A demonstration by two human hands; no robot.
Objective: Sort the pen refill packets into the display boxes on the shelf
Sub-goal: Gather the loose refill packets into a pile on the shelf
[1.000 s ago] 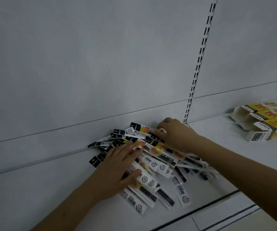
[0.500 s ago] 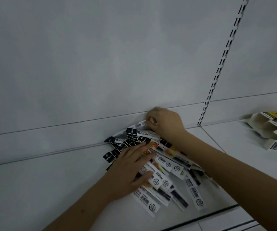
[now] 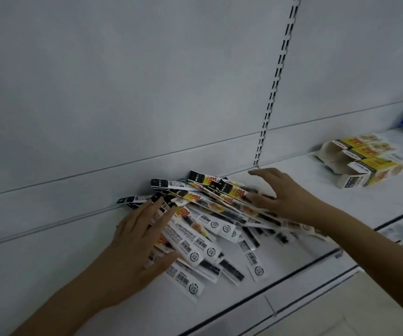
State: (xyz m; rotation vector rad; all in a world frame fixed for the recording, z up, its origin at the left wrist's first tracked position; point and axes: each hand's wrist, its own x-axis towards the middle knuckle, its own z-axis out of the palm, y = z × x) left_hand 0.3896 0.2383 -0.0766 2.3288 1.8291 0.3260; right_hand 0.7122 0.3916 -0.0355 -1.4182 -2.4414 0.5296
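- We see the pen refill packets point(image 3: 210, 221) heaped on the white shelf point(image 3: 256, 294), against its back panel, under and between our fingers.
- Our left hand point(image 3: 137, 241) lies flat on the heap's left side, fingers straight and spread.
- Our right hand point(image 3: 280, 195) rests on the heap's right side, fingers spread and relaxed, pinching nothing.
- The display boxes point(image 3: 363, 161) lie well right of the right fingers.
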